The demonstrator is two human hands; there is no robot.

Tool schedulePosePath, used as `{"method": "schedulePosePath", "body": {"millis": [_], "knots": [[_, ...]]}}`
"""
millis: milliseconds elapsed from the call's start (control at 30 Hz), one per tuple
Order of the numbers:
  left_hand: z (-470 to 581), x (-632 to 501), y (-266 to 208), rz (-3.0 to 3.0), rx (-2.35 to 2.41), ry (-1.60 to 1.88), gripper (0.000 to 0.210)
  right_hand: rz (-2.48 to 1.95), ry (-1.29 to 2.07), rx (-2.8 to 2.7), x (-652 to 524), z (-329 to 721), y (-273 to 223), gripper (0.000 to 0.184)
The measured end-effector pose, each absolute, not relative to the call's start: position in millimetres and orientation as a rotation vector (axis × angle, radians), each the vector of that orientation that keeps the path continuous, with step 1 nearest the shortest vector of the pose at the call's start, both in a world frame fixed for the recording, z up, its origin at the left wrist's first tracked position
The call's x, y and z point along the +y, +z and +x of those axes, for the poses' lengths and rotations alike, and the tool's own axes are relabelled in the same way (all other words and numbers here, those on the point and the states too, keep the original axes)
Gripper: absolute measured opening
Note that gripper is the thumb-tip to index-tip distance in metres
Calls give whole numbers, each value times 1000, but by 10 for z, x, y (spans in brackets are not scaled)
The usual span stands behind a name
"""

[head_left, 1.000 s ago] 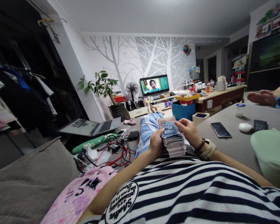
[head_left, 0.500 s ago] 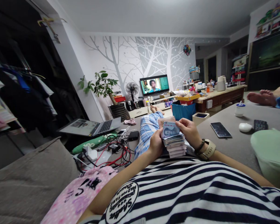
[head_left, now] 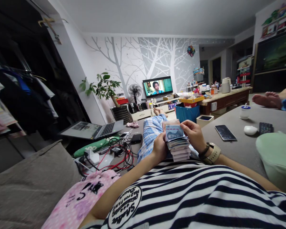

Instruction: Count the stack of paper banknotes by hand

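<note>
Presently, as I follow the scene remotely through the head camera, the left hand is closed about one side of the stack of banknotes, its thumb toward the viewer and its other fingers mostly hidden from me. The stack stands between the two hands, tilted, its lower ends fanned in steps toward the striped shirt. The right hand has thumb and forefinger drawn together in a pinch at the upper corner of the front banknote; I cannot tell whether other sheets are caught too. A pinkish banknote projects behind it, just beyond the left thumb. Compared with the preceding views, the right fingertips have shifted slightly outward and the front banknote appears more bent, while the left hold is unchanged. I judge this to be a sheet being parted from the others, not yet free. Well outward of the right hand lies the phone.
</note>
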State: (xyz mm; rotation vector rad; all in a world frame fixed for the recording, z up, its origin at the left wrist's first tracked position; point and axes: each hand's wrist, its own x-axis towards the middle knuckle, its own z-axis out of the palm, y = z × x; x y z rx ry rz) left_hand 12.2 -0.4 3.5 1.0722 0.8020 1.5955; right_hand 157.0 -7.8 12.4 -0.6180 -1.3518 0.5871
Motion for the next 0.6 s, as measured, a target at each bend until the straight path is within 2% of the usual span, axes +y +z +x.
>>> {"method": "schedulePosePath", "body": {"millis": [367,600], "knots": [[133,-50,75,996,745,1538,12,-629,607,-1335,-88,1564,128,29],[110,-90,88,1161,777,1568,13,-605,605,-1338,-74,1578,100,27]]}}
